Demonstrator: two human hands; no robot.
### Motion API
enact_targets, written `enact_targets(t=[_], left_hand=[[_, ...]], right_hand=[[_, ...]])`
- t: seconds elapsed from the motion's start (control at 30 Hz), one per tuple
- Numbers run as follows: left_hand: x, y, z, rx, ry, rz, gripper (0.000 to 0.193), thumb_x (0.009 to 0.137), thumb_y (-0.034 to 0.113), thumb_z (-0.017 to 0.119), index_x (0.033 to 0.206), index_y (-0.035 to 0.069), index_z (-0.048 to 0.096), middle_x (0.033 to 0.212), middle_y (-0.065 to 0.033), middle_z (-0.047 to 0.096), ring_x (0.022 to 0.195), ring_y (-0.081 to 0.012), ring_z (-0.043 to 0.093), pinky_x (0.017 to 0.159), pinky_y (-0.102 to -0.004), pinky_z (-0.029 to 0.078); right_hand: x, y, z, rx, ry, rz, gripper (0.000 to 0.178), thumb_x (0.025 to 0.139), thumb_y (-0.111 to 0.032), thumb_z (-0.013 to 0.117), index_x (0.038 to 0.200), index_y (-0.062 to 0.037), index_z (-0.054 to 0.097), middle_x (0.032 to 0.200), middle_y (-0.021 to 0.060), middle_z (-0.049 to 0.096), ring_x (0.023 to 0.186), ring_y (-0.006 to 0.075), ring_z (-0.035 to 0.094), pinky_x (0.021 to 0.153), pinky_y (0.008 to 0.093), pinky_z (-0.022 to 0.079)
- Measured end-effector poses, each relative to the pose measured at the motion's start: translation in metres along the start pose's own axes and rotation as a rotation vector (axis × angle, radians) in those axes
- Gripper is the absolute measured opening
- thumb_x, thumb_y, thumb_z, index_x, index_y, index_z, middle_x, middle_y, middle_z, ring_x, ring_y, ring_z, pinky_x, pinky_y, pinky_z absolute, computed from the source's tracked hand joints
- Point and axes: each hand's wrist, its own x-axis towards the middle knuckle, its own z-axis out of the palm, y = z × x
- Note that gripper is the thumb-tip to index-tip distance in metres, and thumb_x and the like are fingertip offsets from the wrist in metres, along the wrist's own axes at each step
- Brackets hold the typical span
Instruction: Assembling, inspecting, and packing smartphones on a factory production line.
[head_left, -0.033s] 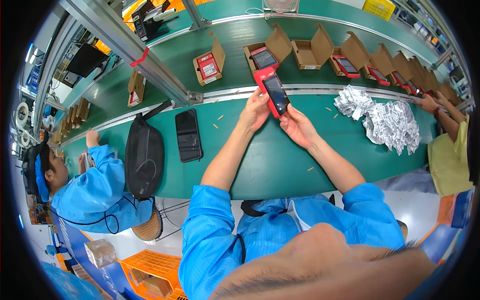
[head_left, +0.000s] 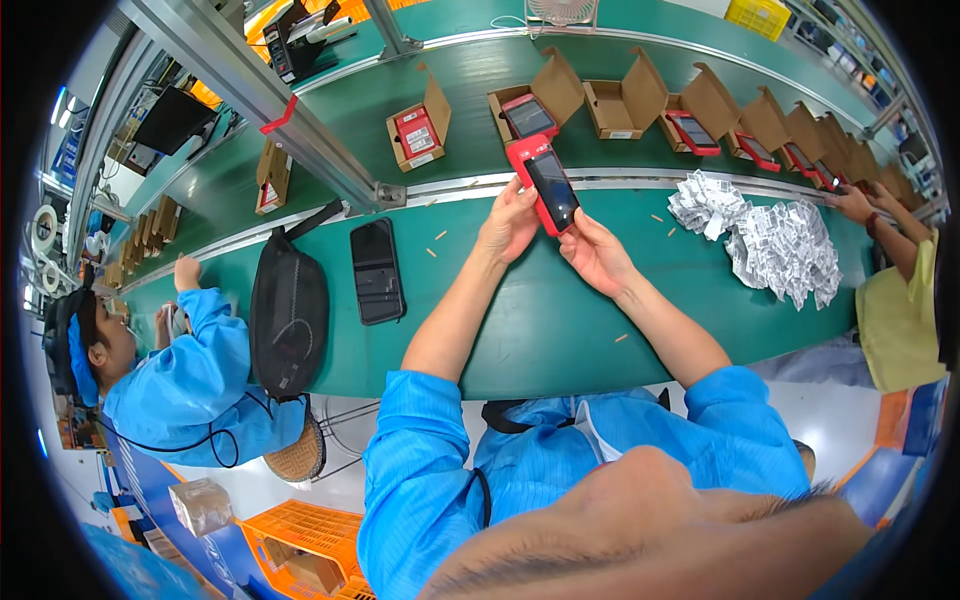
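A red handheld terminal with a dark screen is held above the green bench, screen up and tilted. My left hand is closed on its left edge. With thumb and fingers, my right hand grips its lower right corner. Just beyond it, another red terminal rests at an open brown carton; the held one overlaps it in the picture. To the right stands an open carton with nothing visible inside. A carton to the left holds a red package with white labels.
More cartons with red terminals line the belt rightward. Heaped white paper slips lie right; a black phone and black bag lie left. A metal post rises left. Co-workers' hands work at both sides.
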Motion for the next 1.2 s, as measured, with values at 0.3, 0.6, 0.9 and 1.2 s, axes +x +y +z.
enact_targets(t=[0.3, 0.6, 0.9, 1.2], left_hand=[[-0.0015, 0.0026, 0.0026, 0.010, -0.026, -0.013, 0.049, 0.082, 0.018, 0.066, 0.125, 0.007, 0.045, 0.116, -0.0087, 0.056, 0.107, -0.0217, 0.055, 0.096, -0.0390, 0.041], [0.0005, 0.0018, -0.0023, 0.023, -0.013, -0.019, 0.048, 0.082, 0.018, 0.066, 0.124, 0.007, 0.045, 0.115, -0.0082, 0.057, 0.106, -0.0212, 0.055, 0.095, -0.0388, 0.042], [0.0012, 0.0015, -0.0030, 0.033, -0.013, -0.025, 0.048, 0.082, 0.018, 0.067, 0.124, 0.007, 0.045, 0.114, -0.0089, 0.057, 0.105, -0.0216, 0.056, 0.095, -0.0390, 0.042], [0.0027, -0.0019, -0.0010, 0.081, -0.025, 0.007, 0.039, 0.087, 0.021, 0.061, 0.121, 0.007, 0.047, 0.113, -0.0095, 0.058, 0.104, -0.0210, 0.056, 0.093, -0.0385, 0.044]], right_hand=[[-0.0012, 0.0013, -0.0013, -0.007, 0.015, 0.006, 0.021, 0.093, -0.024, 0.052, 0.104, -0.0060, 0.054, 0.088, 0.0018, 0.059, 0.076, 0.0091, 0.057, 0.070, 0.0229, 0.050], [-0.0009, 0.0015, -0.0009, 0.013, 0.016, 0.014, 0.021, 0.094, -0.024, 0.052, 0.104, -0.0051, 0.054, 0.089, 0.0024, 0.059, 0.076, 0.0097, 0.057, 0.070, 0.0230, 0.050], [-0.0014, 0.0012, 0.0007, 0.027, 0.029, 0.019, 0.022, 0.094, -0.023, 0.051, 0.106, -0.0044, 0.054, 0.089, 0.0029, 0.059, 0.075, 0.0098, 0.056, 0.070, 0.0231, 0.050], [-0.0030, 0.0007, 0.0025, 0.034, -0.003, -0.009, 0.021, 0.094, -0.022, 0.051, 0.105, -0.0047, 0.053, 0.088, 0.0034, 0.058, 0.075, 0.0099, 0.056, 0.071, 0.0237, 0.049]])
